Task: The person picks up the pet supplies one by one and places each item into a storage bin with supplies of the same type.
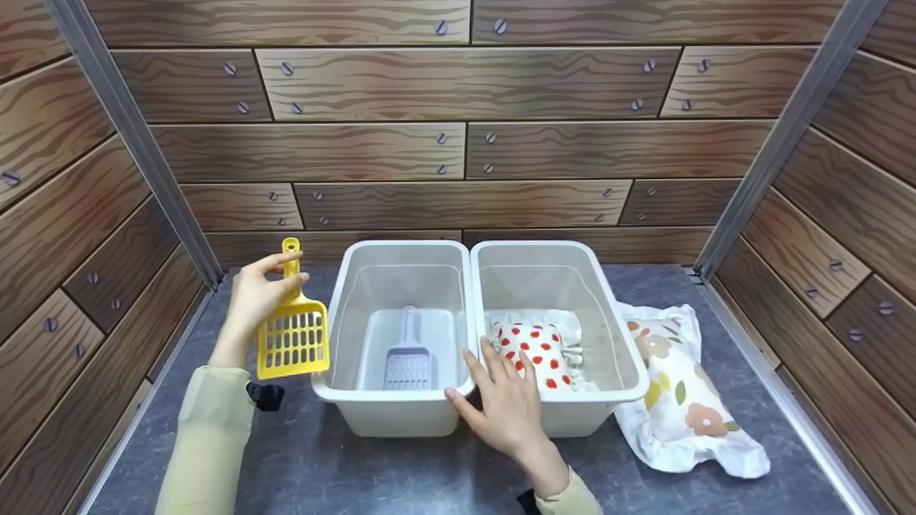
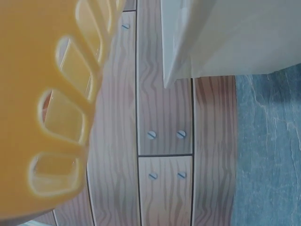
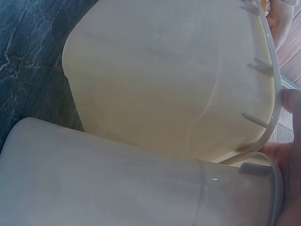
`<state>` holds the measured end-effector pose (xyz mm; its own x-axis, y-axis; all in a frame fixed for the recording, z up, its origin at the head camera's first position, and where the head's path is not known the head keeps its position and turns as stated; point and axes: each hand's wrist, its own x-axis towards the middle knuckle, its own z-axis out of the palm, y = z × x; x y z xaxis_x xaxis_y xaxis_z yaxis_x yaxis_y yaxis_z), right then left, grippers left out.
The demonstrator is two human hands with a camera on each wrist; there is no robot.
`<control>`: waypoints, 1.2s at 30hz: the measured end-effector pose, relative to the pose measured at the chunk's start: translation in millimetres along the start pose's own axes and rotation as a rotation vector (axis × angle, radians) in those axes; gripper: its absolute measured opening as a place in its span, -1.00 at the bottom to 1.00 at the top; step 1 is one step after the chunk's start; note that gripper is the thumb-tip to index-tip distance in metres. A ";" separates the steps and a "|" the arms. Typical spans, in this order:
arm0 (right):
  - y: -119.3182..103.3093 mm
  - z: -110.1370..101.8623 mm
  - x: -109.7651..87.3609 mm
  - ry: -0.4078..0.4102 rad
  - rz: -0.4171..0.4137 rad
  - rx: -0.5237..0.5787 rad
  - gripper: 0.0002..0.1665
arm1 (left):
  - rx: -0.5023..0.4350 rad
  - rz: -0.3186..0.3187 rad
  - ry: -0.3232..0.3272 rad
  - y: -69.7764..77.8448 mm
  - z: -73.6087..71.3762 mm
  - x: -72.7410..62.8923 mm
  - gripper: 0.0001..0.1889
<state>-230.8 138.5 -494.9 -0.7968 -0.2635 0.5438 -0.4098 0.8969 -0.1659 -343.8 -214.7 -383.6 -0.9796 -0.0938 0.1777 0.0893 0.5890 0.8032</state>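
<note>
- Left bin (image 1: 401, 416): lilac scoop (image 1: 408, 357) inside
- Right bin (image 1: 581, 420): red-printed white bag (image 1: 533, 345) inside
- Yellow scoop (image 1: 295, 309): slotted, handle up, left hand (image 1: 257, 292) pinching it
- Right hand (image 1: 507, 411): fingers spread, touching both bins

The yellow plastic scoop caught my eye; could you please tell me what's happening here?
A person's left hand pinches the yellow slotted plastic scoop by its handle, beside the left pale rectangular plastic tub, in which a lavender slotted scoop lies. The right pale tub holds a white red-patterned packet; a white floral packet lies outside it. The right hand rests at the tubs' near rims.
</note>
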 end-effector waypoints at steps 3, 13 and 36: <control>0.1 0.1 0.1 0.001 -0.002 -0.002 -0.27 | -0.014 0.004 -0.001 2.1 2.7 -0.3 -0.49; -0.3 0.4 -0.7 -0.013 0.003 -0.004 -0.26 | -0.039 0.018 0.019 2.0 12.9 1.1 -0.52; 0.8 0.6 0.2 -0.009 -0.002 0.007 -0.27 | -0.083 0.010 -0.017 8.6 27.2 9.8 -0.52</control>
<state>-231.6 139.0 -495.4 -0.8001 -0.2681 0.5365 -0.4143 0.8939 -0.1711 -357.6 -188.8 -390.4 -0.9815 -0.0738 0.1768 0.1132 0.5211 0.8459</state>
